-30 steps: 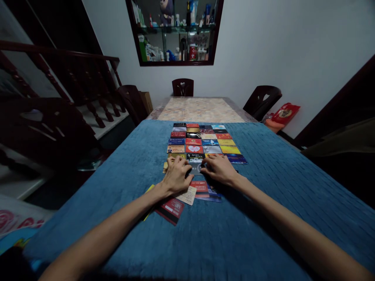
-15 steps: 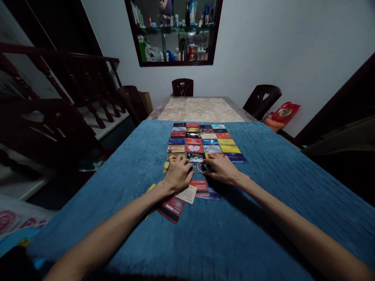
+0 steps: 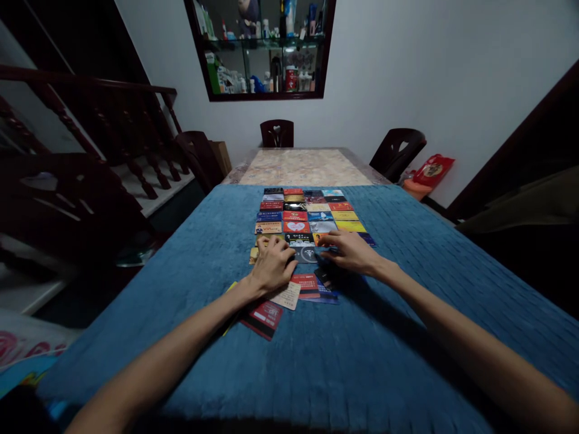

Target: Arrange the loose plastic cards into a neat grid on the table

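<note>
Lying in four columns, plastic cards [image 3: 296, 227] sat midway between the side edges of the table [image 3: 312, 167]; the left hand [image 3: 271, 265] rested unclenched fingers on them; the right hand's [image 3: 353, 251] grip I couldn't tell.

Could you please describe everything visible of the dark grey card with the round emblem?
The dark grey card is a flat rectangle, seemingly plastic, with a pale round emblem towards its right end. It lies emblem side up on the blue cloth, just nearer than a black card. The left hand hides its left end; the right hand is beside its right end. Whether either touches it is unclear.
</note>
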The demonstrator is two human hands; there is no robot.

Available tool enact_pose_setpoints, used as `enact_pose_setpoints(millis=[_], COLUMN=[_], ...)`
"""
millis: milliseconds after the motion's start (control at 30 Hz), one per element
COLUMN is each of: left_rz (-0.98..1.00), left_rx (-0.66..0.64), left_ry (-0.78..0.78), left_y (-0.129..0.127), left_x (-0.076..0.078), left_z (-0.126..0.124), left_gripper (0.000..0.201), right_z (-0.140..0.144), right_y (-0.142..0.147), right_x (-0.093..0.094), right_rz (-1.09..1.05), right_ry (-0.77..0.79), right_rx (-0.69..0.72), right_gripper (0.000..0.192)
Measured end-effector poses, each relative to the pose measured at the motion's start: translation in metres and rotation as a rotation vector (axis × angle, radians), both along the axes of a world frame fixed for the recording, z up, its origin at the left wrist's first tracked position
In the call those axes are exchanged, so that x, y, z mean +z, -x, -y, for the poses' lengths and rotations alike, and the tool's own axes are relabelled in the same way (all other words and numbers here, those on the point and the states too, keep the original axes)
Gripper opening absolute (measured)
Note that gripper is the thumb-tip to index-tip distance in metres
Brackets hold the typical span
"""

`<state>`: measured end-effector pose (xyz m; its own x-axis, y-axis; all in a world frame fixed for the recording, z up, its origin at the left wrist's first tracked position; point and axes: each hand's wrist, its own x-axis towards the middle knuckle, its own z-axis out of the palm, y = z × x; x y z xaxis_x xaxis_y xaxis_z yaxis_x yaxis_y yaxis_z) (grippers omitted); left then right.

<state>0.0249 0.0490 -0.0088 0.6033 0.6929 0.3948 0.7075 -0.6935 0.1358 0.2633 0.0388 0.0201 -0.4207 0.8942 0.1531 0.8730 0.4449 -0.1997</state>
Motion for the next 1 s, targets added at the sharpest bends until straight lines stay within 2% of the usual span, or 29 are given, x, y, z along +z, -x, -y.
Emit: enact_pose_setpoints(millis=[167,367,500,600,833,1000], left_rz=[0.022,-0.166,-0.249,-0.256,-0.253,-0.273], left_rx=[-0.062,-0.172,-0.200,-0.200,-0.224,-0.257], left_ry=[0.026,0.077,0.083,0.097,0.127,0.091], left_y=[-0.011,-0.035,-0.048,-0.053,-0.057,-0.056], left_x=[0.013,0.030,0.028,0.024,0.022,0.024], left_z=[0.015,0.036,0.036,0.035,0.040,0.044], left_gripper=[0.017,0.026,0.034,0.038,0.032,0.029], right_z=[0.012,0.021,0.020,0.020,0.024,0.030], right_y=[-0.029,-0.047,-0.046,-0.046,-0.047,-0.046], right_x=[-0.003,-0.027,-0.040,-0.043,-0.039,-0.031], right_rz=[-0.028,-0.104,-0.103,-0.087,-0.111,-0.207], right_ry=[0.003,0.035,0.017,0.010,0.020,0.071], right_rx=[0.022,-0.008,-0.022,-0.024,0.031,0.100], right_gripper=[0.024,0.032,0.038,0.037,0.031,0.023])
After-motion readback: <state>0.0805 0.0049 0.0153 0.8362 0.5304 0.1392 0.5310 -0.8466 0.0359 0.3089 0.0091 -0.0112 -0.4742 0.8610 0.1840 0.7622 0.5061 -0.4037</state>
